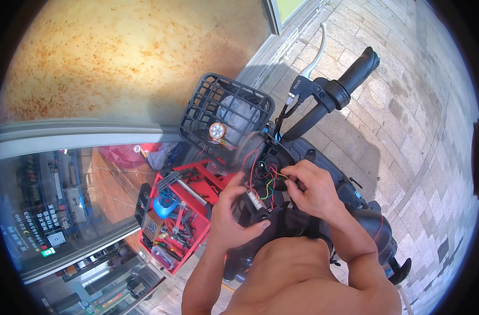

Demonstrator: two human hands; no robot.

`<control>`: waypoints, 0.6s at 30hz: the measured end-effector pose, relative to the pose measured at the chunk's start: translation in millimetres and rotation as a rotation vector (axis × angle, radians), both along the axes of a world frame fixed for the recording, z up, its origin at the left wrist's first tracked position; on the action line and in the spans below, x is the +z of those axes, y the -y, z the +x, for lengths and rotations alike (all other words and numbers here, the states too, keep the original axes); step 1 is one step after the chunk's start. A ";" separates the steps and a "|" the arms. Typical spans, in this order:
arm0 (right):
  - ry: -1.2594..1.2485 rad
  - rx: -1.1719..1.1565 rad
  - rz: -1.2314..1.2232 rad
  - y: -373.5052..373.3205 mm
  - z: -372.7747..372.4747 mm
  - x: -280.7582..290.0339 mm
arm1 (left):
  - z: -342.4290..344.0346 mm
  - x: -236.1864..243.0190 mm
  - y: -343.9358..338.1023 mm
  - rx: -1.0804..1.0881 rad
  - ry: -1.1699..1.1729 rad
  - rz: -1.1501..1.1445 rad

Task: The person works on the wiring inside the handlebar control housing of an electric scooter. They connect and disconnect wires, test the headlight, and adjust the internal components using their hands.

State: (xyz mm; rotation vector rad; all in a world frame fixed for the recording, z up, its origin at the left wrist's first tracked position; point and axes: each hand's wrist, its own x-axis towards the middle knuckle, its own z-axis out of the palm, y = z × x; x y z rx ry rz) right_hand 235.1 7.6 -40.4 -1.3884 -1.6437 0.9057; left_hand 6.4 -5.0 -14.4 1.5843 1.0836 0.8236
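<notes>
Colored wires, red, yellow and green among them, spill from the opened front of an electric scooter. My right hand pinches a thin yellowish wire between thumb and forefinger, at the right of the bundle. On the other side, my left hand has its thumb spread well away from its fingers. Between that thumb and forefinger sits a white connector block, with wires running to it; no grip on it shows. A red wire loops up over the dark housing.
A black basket holding a round lamp is ahead. The handlebar grip and silver brake lever reach to the far right. Left of me stands a red toolbox full of tools, beside a glass front.
</notes>
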 end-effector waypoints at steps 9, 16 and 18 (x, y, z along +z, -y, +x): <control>-0.041 0.004 0.004 4.8 0.0 -2.3 | -2.4 0.1 0.7 -0.003 -0.039 -0.002; -0.027 -0.006 -0.021 5.6 1.2 -1.4 | -2.8 -0.3 1.4 0.006 -0.047 -0.022; -0.015 -0.024 -0.021 6.0 0.9 -1.5 | -2.6 0.0 1.5 0.007 -0.046 -0.024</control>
